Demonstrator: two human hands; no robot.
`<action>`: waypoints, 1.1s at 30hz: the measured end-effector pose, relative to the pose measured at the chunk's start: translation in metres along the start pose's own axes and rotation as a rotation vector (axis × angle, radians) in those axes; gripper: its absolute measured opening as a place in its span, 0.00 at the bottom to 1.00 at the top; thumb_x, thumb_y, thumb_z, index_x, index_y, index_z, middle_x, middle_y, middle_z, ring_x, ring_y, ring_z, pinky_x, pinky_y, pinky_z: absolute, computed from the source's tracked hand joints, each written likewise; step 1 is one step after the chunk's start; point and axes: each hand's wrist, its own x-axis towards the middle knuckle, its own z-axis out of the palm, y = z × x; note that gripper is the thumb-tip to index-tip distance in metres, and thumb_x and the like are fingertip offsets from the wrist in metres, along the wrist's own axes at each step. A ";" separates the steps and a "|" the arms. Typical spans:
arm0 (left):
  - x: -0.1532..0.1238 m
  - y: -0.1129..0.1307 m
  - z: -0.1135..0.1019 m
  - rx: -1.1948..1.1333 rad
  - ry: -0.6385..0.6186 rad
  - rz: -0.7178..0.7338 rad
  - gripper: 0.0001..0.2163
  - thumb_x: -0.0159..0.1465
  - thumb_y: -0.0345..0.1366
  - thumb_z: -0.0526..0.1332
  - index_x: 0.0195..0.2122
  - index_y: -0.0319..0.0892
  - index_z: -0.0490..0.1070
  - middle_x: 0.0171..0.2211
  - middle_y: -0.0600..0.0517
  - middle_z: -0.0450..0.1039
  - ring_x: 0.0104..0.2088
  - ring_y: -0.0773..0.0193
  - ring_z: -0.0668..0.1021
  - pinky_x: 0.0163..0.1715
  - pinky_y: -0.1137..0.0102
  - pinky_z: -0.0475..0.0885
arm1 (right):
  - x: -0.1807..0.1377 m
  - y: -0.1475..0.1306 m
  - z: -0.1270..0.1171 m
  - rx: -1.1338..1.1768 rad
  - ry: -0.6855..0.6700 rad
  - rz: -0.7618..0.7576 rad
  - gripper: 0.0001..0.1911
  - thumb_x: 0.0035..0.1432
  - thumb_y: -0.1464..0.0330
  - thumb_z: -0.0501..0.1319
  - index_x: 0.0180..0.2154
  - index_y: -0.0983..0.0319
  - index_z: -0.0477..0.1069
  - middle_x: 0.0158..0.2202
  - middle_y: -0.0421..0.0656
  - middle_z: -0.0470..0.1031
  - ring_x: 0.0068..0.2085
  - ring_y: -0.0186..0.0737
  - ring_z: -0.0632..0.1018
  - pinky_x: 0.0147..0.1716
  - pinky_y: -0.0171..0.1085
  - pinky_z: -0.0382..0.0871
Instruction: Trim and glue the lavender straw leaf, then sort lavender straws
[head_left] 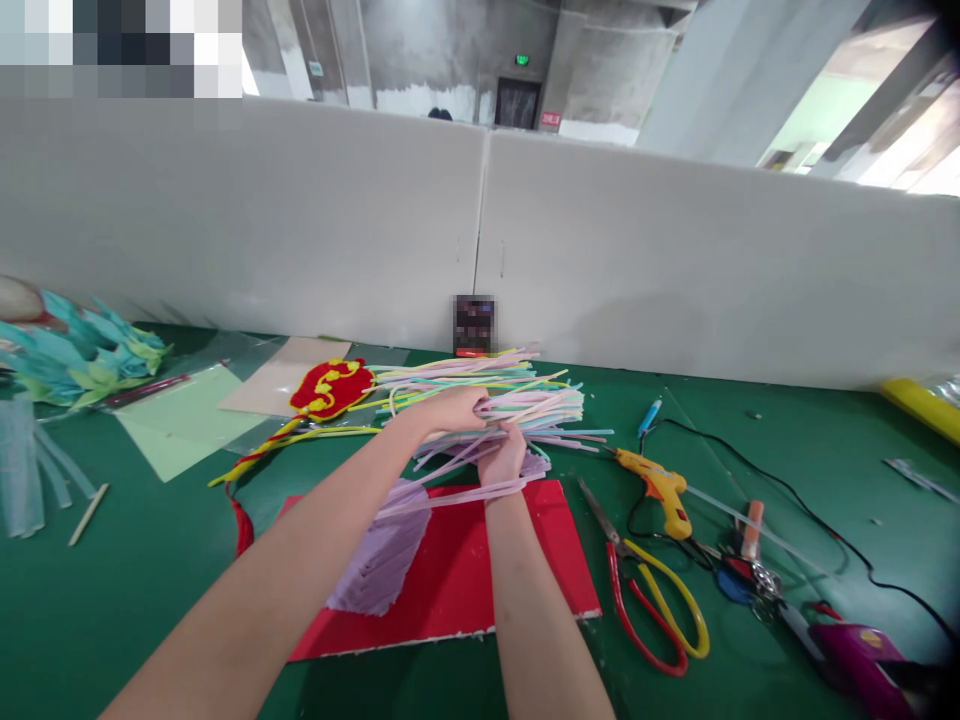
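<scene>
A thick bundle of pastel pipe cleaners (540, 405) lies at the middle of the table, pink, cream, mint, yellow and purple. My left hand (463, 409) reaches in from the left and is closed on the pipe cleaners, its fingertips partly hidden among them. Just below it, my right hand (504, 456) is closed around some stems too, and a few purple ones cross its wrist. Nearer to me, a purple piece made of rows of stems (386, 560) rests on a red board (465, 590), partly behind my left forearm.
Red-and-yellow handled scissors (645, 590) and a yellow glue gun (660, 490) with a black cord lie to the right. A red-and-yellow ornament (332, 388), green paper (180, 420) and teal leafy pieces (82, 345) are at left. A phone (475, 325) leans against the white partition (300, 220).
</scene>
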 end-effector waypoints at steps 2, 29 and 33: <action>0.002 -0.001 0.002 -0.027 0.042 0.002 0.04 0.55 0.35 0.56 0.26 0.42 0.64 0.25 0.54 0.67 0.25 0.65 0.68 0.23 0.72 0.57 | 0.001 0.001 0.001 -0.003 0.015 -0.008 0.13 0.44 0.71 0.56 0.36 0.60 0.70 0.29 0.37 0.76 0.29 0.35 0.75 0.23 0.31 0.67; -0.025 0.054 -0.065 -0.205 0.964 -0.007 0.08 0.65 0.31 0.48 0.32 0.43 0.65 0.20 0.57 0.63 0.21 0.69 0.67 0.25 0.74 0.59 | 0.003 0.005 0.004 -0.143 0.146 -0.110 0.25 0.39 0.62 0.67 0.42 0.56 0.67 0.34 0.36 0.74 0.32 0.35 0.75 0.24 0.33 0.67; -0.070 0.052 -0.064 -0.013 0.569 -0.152 0.10 0.64 0.35 0.51 0.26 0.43 0.64 0.20 0.56 0.66 0.20 0.68 0.66 0.22 0.73 0.55 | 0.007 0.006 0.000 -0.191 0.126 -0.132 0.20 0.42 0.61 0.66 0.40 0.58 0.67 0.30 0.36 0.73 0.28 0.33 0.74 0.22 0.31 0.65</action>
